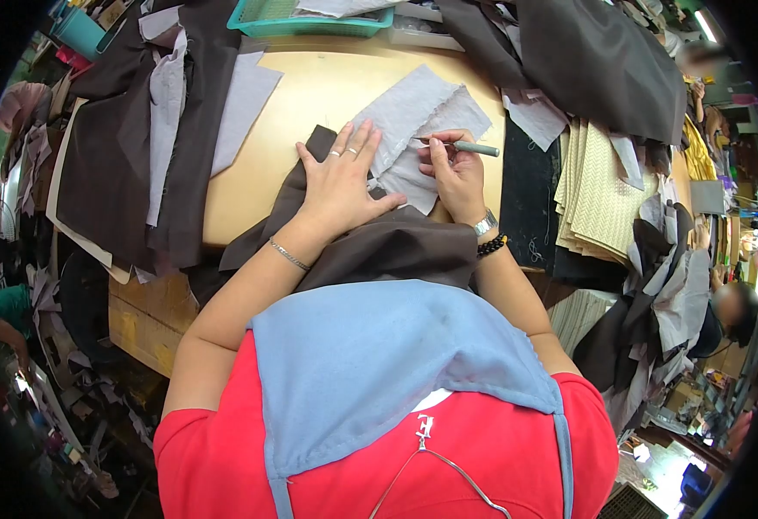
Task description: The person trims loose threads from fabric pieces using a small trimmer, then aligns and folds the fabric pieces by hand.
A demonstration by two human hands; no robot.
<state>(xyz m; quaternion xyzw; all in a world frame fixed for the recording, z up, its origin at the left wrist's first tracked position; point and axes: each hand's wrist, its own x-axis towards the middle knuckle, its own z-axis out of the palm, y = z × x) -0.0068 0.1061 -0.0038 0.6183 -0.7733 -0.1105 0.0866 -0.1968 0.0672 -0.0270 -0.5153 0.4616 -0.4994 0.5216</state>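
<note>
My left hand (344,177) lies with its fingers spread over dark brown fabric (370,251) and the near-left edge of a light grey cloth piece (409,108). My right hand (455,177) is closed around a grey-green pen (477,149), whose tip end points left over the grey cloth. The brown fabric bunches between my forearms and hangs over the table's near edge. Under the right hand lies another part of the grey cloth, with a frayed edge running across it.
A teal basket (310,26) stands at the table's (258,186) far edge. Brown and grey fabric (119,164) drapes on the left. More dark fabric (604,60) and a stack of cream textured sheets (599,186) lie on the right. Other people are at both sides.
</note>
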